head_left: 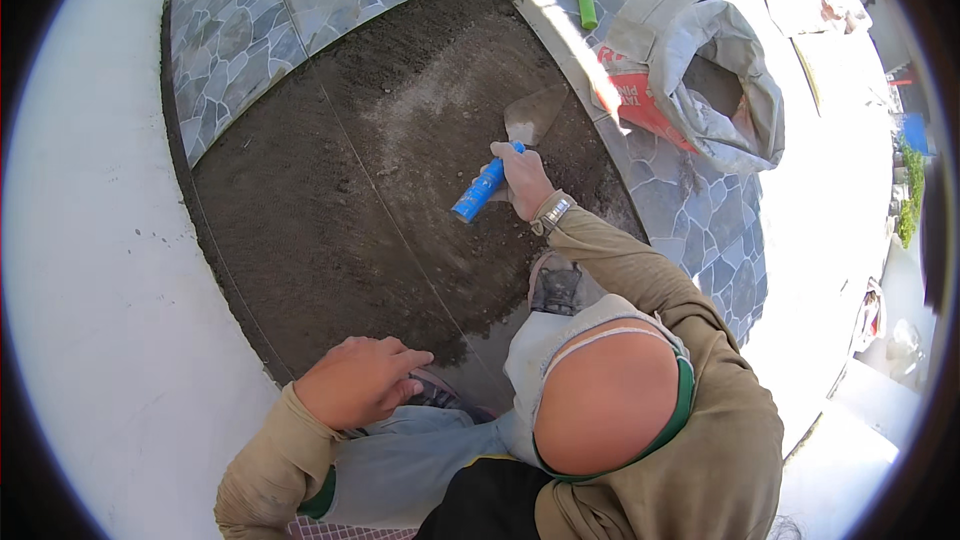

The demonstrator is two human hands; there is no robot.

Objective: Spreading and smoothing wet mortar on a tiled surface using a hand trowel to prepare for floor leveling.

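Right hand (524, 178) fisted around the blue-handled trowel (505, 155), whose long axis runs up-right from the hand, its blade lying on the dark mortar bed (380, 190) just left of the open cement sack (700, 80). Left hand (360, 380), fingers loosely curled and holding nothing, rests on the knee, well away from the sack.

Head-worn fisheye view, straight down, close overhead

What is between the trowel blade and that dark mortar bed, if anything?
Nothing visible. The right hand grips the blue-handled trowel, whose blade lies against the mortar bed. The open sack sits off to its right.
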